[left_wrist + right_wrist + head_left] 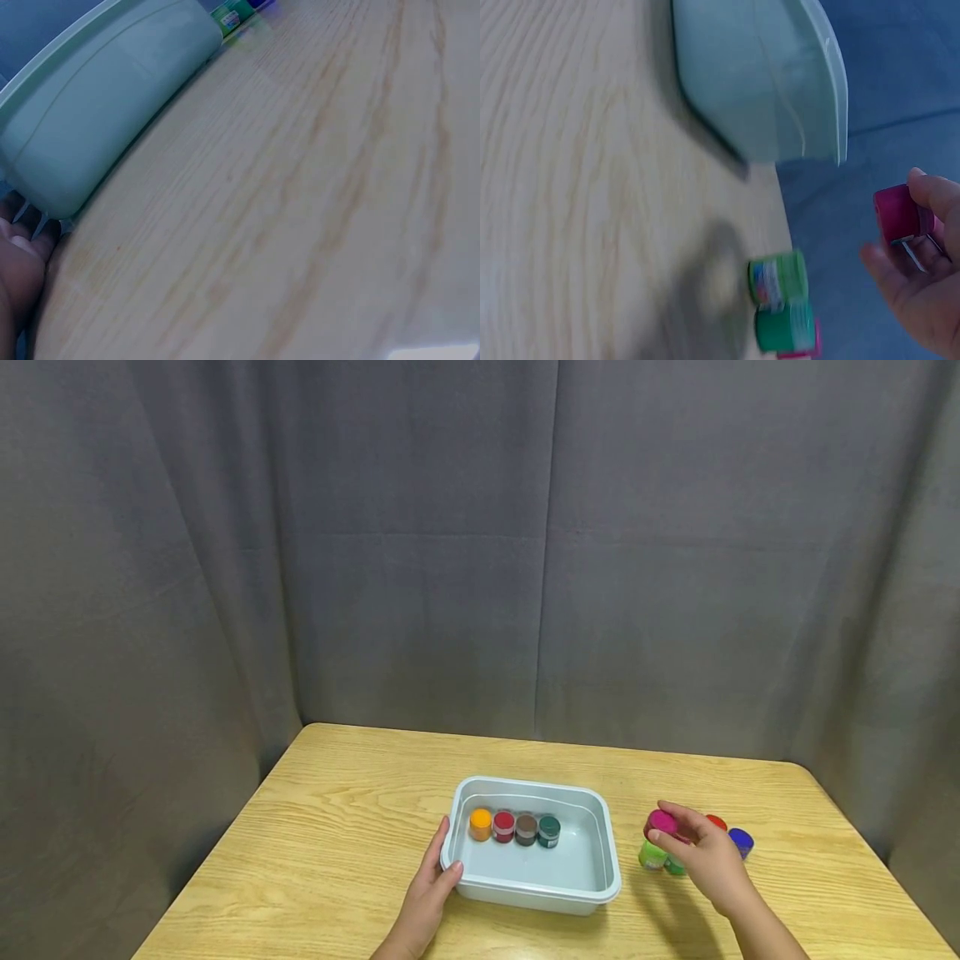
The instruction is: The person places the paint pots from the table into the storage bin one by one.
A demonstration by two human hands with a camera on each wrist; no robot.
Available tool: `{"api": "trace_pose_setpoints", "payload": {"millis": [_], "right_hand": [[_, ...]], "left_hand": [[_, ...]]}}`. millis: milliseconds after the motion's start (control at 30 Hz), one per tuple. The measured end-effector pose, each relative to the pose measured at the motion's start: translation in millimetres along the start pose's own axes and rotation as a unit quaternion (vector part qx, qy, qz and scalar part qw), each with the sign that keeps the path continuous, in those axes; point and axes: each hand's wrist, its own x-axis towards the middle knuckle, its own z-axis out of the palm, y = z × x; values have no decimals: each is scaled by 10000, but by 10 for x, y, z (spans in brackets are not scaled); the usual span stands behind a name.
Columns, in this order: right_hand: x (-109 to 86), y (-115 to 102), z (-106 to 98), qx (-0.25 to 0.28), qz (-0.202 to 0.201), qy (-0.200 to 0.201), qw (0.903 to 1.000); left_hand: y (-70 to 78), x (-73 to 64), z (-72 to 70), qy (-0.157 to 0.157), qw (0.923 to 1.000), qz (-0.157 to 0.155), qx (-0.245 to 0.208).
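The right hand (708,862) pinches a magenta paint jar (661,823), a lime-green jar (652,857) below that hand; the left hand (426,893) grips a plastic tub (528,896).

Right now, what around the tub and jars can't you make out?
Head: most of the red jar, behind the right hand.
Left wrist: inside of the tub, hidden by its wall.
Left wrist: part of the left hand, cut off by the left edge.
Right wrist: print on the light green jar, too blurred to read.
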Motion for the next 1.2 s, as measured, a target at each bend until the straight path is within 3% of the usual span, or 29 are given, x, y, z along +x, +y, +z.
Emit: {"api": "trace_pose_setpoints", "payload": {"millis": [200,400,767,1033,1200], "right_hand": [[61,-190,183,339,-144,-101,9993],[110,-335,371,333,-307,-259,9986],[207,-532,760,774,-67,-630,9950],[265,-677,1002,822,-435,-768,9927],[312,-753,1171,816,-429,-931,9914]], "left_hand": [[-3,-11,-7,-5,10000,11,-46],[-4,-14,-8,23,10000,9,40],[-4,-23,-11,-13,10000,41,-9],[1,-25,-14,-11,10000,57,35],[27,-33,-2,-34,9999,115,24]]}}
